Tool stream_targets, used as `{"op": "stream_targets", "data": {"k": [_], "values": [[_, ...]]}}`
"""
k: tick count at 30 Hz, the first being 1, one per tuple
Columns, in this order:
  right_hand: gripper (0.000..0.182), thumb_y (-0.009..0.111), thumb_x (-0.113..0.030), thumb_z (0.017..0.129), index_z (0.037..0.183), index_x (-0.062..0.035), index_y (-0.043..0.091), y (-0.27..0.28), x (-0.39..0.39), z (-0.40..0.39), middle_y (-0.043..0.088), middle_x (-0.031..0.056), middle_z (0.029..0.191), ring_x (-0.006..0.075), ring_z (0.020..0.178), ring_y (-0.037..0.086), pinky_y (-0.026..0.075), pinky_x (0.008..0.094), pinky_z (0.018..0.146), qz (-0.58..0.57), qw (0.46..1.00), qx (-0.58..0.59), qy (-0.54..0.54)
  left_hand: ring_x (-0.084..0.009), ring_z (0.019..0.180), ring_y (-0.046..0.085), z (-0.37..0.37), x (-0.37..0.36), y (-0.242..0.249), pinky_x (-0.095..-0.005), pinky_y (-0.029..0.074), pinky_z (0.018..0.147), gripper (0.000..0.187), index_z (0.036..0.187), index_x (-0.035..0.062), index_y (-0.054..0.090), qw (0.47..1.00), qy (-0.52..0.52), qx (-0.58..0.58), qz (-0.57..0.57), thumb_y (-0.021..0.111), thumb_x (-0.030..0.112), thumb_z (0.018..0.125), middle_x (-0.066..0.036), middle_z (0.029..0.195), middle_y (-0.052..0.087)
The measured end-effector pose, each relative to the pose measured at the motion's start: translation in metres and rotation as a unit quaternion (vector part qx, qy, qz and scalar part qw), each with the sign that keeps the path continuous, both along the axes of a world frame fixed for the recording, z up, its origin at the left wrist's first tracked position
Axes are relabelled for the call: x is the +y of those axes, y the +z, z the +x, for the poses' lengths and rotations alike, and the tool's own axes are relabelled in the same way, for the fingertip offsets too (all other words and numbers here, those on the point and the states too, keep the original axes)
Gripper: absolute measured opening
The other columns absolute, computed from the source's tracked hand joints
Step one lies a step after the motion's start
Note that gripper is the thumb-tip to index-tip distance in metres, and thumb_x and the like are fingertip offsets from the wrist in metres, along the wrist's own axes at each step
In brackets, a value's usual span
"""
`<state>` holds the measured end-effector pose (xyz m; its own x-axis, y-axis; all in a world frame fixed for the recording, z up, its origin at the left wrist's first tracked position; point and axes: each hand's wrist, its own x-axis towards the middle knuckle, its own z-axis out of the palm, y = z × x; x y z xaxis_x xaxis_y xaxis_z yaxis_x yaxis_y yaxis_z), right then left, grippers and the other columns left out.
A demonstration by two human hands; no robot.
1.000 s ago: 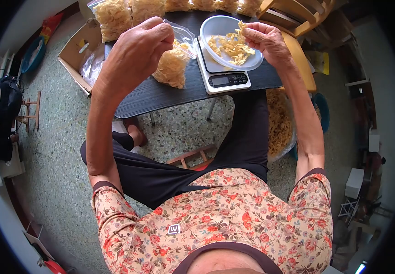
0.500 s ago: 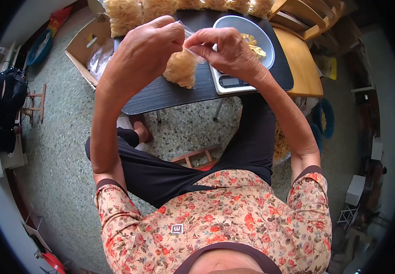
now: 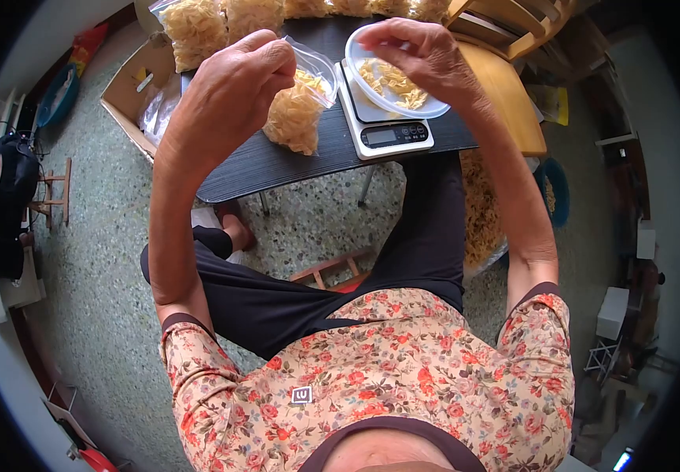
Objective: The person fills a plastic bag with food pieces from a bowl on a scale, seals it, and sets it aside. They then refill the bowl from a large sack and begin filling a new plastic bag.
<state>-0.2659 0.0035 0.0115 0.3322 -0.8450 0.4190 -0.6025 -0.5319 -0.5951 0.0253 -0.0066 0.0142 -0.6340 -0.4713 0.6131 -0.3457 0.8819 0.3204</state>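
Note:
My left hand is closed on the upper edge of a clear plastic zip bag. The bag stands on the dark table, its mouth open on the right, filled with pale yellow dried flakes or chips. To its right, my right hand grips the rim of a pale plastic bowl, fingers along its far left edge. More yellow pieces lie in the bowl, which looks tilted over a white digital kitchen scale. My fingers partly hide the far rim.
Several filled bags line the back of the dark table. A cardboard box holding clear plastic is at the left. A wooden chair stands at the right, with a heap of yellow pieces below it.
My right hand has let go of the bag and moved right onto the bowl. The bowl has shifted left and tilted, exposing more of the scale. The bag's mouth is now open.

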Motion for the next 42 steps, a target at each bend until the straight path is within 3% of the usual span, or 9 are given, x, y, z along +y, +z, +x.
{"op": "stream_targets", "data": {"k": [1,3,6,16,26,32,33,38,42], "values": [[0.020,0.069,-0.007,0.094,0.112,-0.0089,0.076,0.001,-0.002,-0.016,0.075,0.0124,0.100,0.0238,0.090,0.073,0.059,0.0321,0.079,0.000,1.000,0.001,0.000,-0.0314,0.080,0.064,-0.001,0.000,-0.001,-0.0399,0.050,0.071,0.006,0.093,0.0010,0.062,1.000,-0.007,0.001,0.005,0.067,0.003,0.091,-0.012,0.089,0.061],[0.021,0.072,-0.015,0.090,0.111,-0.0100,0.076,0.002,-0.003,-0.039,0.074,0.0122,0.101,0.0263,0.094,0.072,0.058,0.0362,0.086,0.009,0.955,0.281,-0.094,-0.0313,0.080,0.064,-0.002,-0.001,-0.001,-0.0399,0.050,0.070,0.006,0.093,0.0009,0.062,1.000,-0.013,0.005,0.009,0.067,0.003,0.091,-0.012,0.089,0.061],[0.028,0.074,-0.023,0.086,0.112,-0.0119,0.075,-0.008,0.003,-0.050,0.073,0.0118,0.104,0.0288,0.100,0.070,0.055,0.0406,0.095,0.034,0.920,0.363,-0.146,-0.0310,0.079,0.064,-0.001,0.000,-0.001,-0.0399,0.050,0.070,0.006,0.093,0.0009,0.061,1.000,-0.005,0.002,-0.002,0.067,0.003,0.091,-0.012,0.089,0.061],[0.027,0.078,-0.021,0.083,0.108,-0.0135,0.072,-0.037,-0.002,-0.046,0.073,0.0052,0.099,0.0250,0.097,0.070,0.056,0.0405,0.090,0.030,0.910,0.387,-0.145,-0.0310,0.080,0.064,-0.005,-0.002,-0.005,-0.0403,0.050,0.070,0.007,0.093,0.0019,0.062,1.000,-0.003,0.004,-0.003,0.068,0.004,0.092,-0.012,0.089,0.061],[0.009,0.073,-0.014,0.087,0.094,-0.0074,0.073,-0.048,-0.017,-0.052,0.074,0.0107,0.087,0.0235,0.081,0.072,0.059,0.0366,0.078,0.003,0.919,0.378,-0.114,-0.0293,0.078,0.065,-0.007,-0.001,-0.006,-0.0391,0.050,0.070,0.007,0.093,0.0016,0.062,1.000,0.002,0.001,-0.001,0.068,0.005,0.093,-0.011,0.089,0.061],[0.019,0.078,-0.016,0.089,0.104,-0.0050,0.076,-0.035,-0.022,-0.084,0.075,0.0052,0.087,0.0114,0.072,0.069,0.059,0.0275,0.068,0.031,0.982,0.132,-0.131,-0.0293,0.079,0.065,-0.004,-0.002,-0.005,-0.0395,0.050,0.070,0.007,0.093,0.0015,0.062,1.000,0.006,-0.004,0.002,0.068,0.005,0.092,-0.011,0.090,0.062],[0.023,0.080,-0.019,0.086,0.103,-0.0043,0.077,-0.033,-0.020,-0.089,0.075,0.0068,0.087,0.0136,0.074,0.069,0.058,0.0301,0.069,0.090,0.988,-0.008,-0.122,-0.0293,0.079,0.065,-0.005,-0.002,-0.006,-0.0395,0.050,0.070,0.007,0.093,0.0015,0.062,1.000,0.005,-0.002,0.001,0.068,0.005,0.092,-0.011,0.090,0.062],[0.027,0.083,-0.016,0.087,0.108,-0.0015,0.074,-0.036,-0.016,-0.105,0.076,0.0091,0.100,0.0176,0.089,0.074,0.062,0.0326,0.084,0.226,0.894,-0.382,-0.062,-0.0305,0.078,0.064,-0.007,-0.003,-0.005,-0.0408,0.050,0.070,0.008,0.093,0.0010,0.061,1.000,-0.004,0.001,0.005,0.068,0.006,0.093,-0.012,0.090,0.061],[0.029,0.079,-0.012,0.091,0.116,-0.0012,0.071,-0.035,-0.019,-0.088,0.075,0.0096,0.107,0.0161,0.092,0.074,0.062,0.0295,0.085,0.254,0.833,-0.492,0.021,-0.0303,0.078,0.064,-0.008,-0.004,-0.008,-0.0404,0.050,0.070,0.009,0.094,0.0010,0.061,1.000,-0.006,0.005,0.002,0.068,0.006,0.093,-0.012,0.090,0.060]]}}
